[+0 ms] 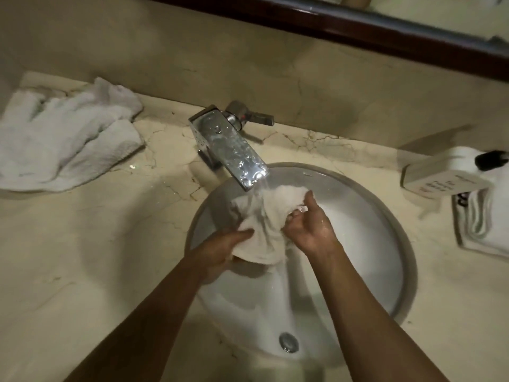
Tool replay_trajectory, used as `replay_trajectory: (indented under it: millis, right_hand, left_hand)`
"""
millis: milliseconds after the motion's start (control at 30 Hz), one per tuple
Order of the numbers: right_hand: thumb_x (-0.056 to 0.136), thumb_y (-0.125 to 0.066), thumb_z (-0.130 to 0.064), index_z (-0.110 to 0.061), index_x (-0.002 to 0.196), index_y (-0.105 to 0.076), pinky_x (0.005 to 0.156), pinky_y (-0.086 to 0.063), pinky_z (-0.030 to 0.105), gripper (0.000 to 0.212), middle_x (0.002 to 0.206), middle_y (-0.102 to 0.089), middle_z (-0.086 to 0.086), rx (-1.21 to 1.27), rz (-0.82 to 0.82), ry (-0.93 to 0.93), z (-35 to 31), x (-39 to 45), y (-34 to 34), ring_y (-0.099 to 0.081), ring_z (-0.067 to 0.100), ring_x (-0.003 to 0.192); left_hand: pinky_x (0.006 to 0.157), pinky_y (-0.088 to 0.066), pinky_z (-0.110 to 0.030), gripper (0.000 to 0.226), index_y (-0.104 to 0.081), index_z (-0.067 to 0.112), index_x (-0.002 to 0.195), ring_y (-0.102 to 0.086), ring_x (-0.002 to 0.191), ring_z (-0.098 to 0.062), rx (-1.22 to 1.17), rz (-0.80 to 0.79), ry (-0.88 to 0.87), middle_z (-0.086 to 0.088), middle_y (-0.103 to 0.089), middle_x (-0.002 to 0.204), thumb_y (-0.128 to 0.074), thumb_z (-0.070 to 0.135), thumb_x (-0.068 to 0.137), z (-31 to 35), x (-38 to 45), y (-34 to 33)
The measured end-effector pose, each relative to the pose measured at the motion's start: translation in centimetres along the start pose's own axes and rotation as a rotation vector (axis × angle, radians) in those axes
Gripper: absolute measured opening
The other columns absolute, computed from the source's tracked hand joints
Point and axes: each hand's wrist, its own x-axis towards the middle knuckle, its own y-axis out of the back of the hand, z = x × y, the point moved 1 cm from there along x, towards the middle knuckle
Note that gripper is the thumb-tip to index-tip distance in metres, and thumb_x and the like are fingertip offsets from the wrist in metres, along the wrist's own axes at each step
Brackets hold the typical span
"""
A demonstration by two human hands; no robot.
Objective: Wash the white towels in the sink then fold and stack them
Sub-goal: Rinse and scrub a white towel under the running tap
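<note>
A wet white towel hangs bunched over the round white sink, right under the water running from the chrome faucet. My left hand grips the towel's lower left part from beneath. My right hand pinches its upper right edge, fingers curled into the cloth. More white towels lie crumpled on the marble counter at the far left.
The drain sits at the near side of the basin. A tray with rolled white cloths, a small card box and a dark-capped item stands on the counter at the right. A dark-framed mirror runs along the back wall.
</note>
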Motion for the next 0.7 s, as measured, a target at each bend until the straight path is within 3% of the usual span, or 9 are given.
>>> replay_trajectory:
  millis: [67,133,200,267,333,433,567,633,700]
  right_hand:
    - [0.104,-0.052,-0.035,-0.011,0.132,-0.055,0.082,-0.059,0.050,0.037,0.100,-0.068,0.011,-0.360,-0.002,0.014,0.8,-0.6,1.0,-0.067,0.026,0.086]
    - [0.099,-0.058,-0.016,-0.003,0.118,-0.060,0.075,-0.056,0.050,0.023,0.088,-0.067,0.014,-0.500,0.060,0.144,2.2,-1.2,2.0,-0.064,0.029,0.077]
    - [0.086,-0.056,-0.001,0.004,0.099,-0.065,0.055,-0.049,0.034,0.017,0.075,-0.064,0.016,-0.532,0.122,0.366,2.9,-1.5,2.7,-0.060,0.028,0.062]
    - [0.076,-0.052,-0.002,0.002,0.094,-0.058,0.054,-0.044,0.031,0.019,0.075,-0.059,0.015,-0.523,0.176,0.453,3.6,-1.1,3.4,-0.057,0.026,0.062]
    - [0.078,-0.049,0.002,0.002,0.102,-0.052,0.050,-0.044,0.029,0.025,0.077,-0.056,0.017,-0.326,0.233,0.248,3.7,-1.0,4.0,-0.057,0.026,0.060]
    - [0.080,-0.052,0.001,0.000,0.086,-0.054,0.038,-0.043,0.019,0.007,0.061,-0.059,0.013,-0.014,0.186,-0.160,4.6,-1.8,4.7,-0.057,0.019,0.041]
    - [0.081,-0.058,0.003,-0.009,0.075,-0.046,0.031,-0.029,0.017,0.018,0.051,-0.048,0.006,0.055,0.190,-0.182,3.7,-3.0,3.0,-0.041,0.014,0.035]
    - [0.087,-0.059,-0.002,-0.010,0.074,-0.055,0.038,-0.036,0.019,0.015,0.055,-0.054,0.003,-0.238,0.187,0.006,3.0,-3.0,2.1,-0.050,0.016,0.050]
    - [0.088,-0.063,-0.019,-0.007,0.095,-0.066,0.059,-0.052,0.026,0.014,0.082,-0.070,0.005,-0.600,0.077,0.289,3.1,-3.5,1.2,-0.065,0.024,0.076]
  left_hand:
    - [0.096,-0.049,-0.054,0.060,-0.060,-0.007,0.118,-0.059,0.095,-0.036,-0.061,0.046,-0.137,-0.021,-0.069,0.108,-0.072,0.041,0.084,0.7,0.4,0.0]
    - [0.079,-0.051,-0.044,0.046,-0.066,0.002,0.103,-0.058,0.077,-0.029,-0.046,0.160,-0.244,-0.016,-0.071,0.083,-0.067,0.045,0.089,1.4,0.1,-0.5]
    - [0.080,-0.056,-0.049,0.043,-0.073,0.015,0.108,-0.070,0.085,-0.035,0.002,0.318,-0.333,-0.017,-0.073,0.088,-0.074,0.051,0.082,1.8,-0.1,-0.1]
    - [0.084,-0.056,-0.047,0.032,-0.072,0.024,0.113,-0.070,0.102,-0.035,0.047,0.371,-0.427,-0.009,-0.075,0.105,-0.072,0.043,0.086,2.1,-0.4,0.2]
    - [0.079,-0.058,-0.043,0.018,-0.071,0.023,0.111,-0.070,0.099,-0.032,-0.029,0.363,-0.458,-0.014,-0.073,0.104,-0.061,0.028,0.097,2.3,-0.7,0.1]
    - [0.061,-0.056,-0.036,0.019,-0.072,0.022,0.101,-0.073,0.081,-0.028,-0.169,0.343,-0.420,-0.018,-0.073,0.088,-0.053,0.019,0.101,2.2,-1.4,-0.2]
    - [0.041,-0.046,-0.018,0.026,-0.064,0.011,0.097,-0.061,0.052,-0.016,-0.159,0.347,-0.110,-0.013,-0.062,0.086,-0.050,0.034,0.099,1.3,-0.9,-0.1]
    - [0.050,-0.054,-0.023,0.031,-0.070,0.011,0.104,-0.067,0.066,-0.022,-0.214,0.421,-0.111,-0.014,-0.070,0.095,-0.059,0.038,0.092,1.3,-0.2,0.1]
    - [0.081,-0.060,-0.047,0.045,-0.066,0.019,0.123,-0.070,0.092,-0.030,-0.234,0.449,-0.182,-0.010,-0.072,0.110,-0.061,0.048,0.089,1.6,0.6,-0.3]
